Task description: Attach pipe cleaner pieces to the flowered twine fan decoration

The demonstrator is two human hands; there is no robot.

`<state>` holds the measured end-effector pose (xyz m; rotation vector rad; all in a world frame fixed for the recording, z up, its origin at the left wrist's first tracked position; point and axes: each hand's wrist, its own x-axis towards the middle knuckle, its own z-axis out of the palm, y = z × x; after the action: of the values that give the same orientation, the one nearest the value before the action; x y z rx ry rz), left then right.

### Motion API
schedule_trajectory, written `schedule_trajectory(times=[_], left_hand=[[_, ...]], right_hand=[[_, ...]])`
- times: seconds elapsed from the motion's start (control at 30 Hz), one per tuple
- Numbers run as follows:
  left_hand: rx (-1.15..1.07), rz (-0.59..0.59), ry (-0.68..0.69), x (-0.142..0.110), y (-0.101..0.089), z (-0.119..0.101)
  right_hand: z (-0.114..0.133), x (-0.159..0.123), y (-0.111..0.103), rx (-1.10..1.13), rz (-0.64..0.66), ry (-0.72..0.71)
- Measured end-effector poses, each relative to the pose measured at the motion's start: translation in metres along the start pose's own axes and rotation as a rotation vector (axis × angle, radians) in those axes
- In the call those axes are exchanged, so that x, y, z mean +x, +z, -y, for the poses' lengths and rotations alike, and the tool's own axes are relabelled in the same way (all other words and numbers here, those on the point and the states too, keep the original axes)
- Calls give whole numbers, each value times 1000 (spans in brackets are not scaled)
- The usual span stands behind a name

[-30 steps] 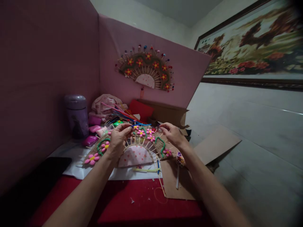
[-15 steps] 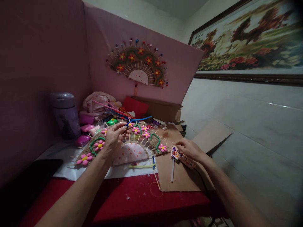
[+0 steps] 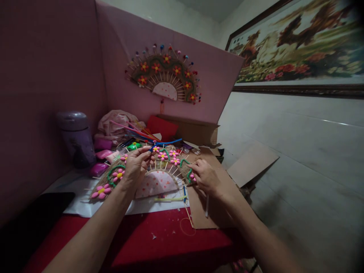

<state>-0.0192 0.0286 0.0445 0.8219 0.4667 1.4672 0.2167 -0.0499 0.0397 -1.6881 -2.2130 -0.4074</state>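
Observation:
A half-round fan craft (image 3: 156, 182) of sticks, jute, green pipe cleaner and pink flowers lies on white paper (image 3: 82, 201) in front of me. My left hand (image 3: 136, 166) rests on the fan's top edge and pinches the end of a blue pipe cleaner (image 3: 170, 143) there. My right hand (image 3: 207, 177) is at the fan's right end beside a pink flower, fingers curled. What those fingers hold is hidden. A white stick (image 3: 207, 206) shows just below that hand on a brown cardboard sheet (image 3: 199, 214).
A finished fan (image 3: 165, 76) hangs on the pink backboard. Behind the craft are a purple flask (image 3: 75, 138), pink clay tubs (image 3: 99, 168), loose pipe cleaners (image 3: 133, 131) and a cardboard box (image 3: 193, 131). A dark flat object (image 3: 42, 206) lies left on the red cloth (image 3: 159, 246).
My right hand left the fan's top, dropped to a patterned object on the cardboard, then came back to the fan's right end. My left hand kept its pinch.

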Motion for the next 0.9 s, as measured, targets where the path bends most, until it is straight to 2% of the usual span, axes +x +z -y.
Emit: schedule_trajectory(times=[0.17, 0.37, 0.67, 0.8, 0.9], left_hand=[[-6, -10, -7, -1, 1, 0], [4, -9, -2, -1, 1, 0], [-3, -32, -13, -1, 1, 0], [7, -11, -12, 0, -1, 1], [14, 32, -35, -1, -2, 4]], right_hand=[[11, 9, 19, -101, 22, -5], [10, 15, 36, -196, 31, 0], [7, 15, 28, -131, -14, 46], [9, 15, 29, -134, 12, 24], [9, 15, 22, -58, -48, 76]])
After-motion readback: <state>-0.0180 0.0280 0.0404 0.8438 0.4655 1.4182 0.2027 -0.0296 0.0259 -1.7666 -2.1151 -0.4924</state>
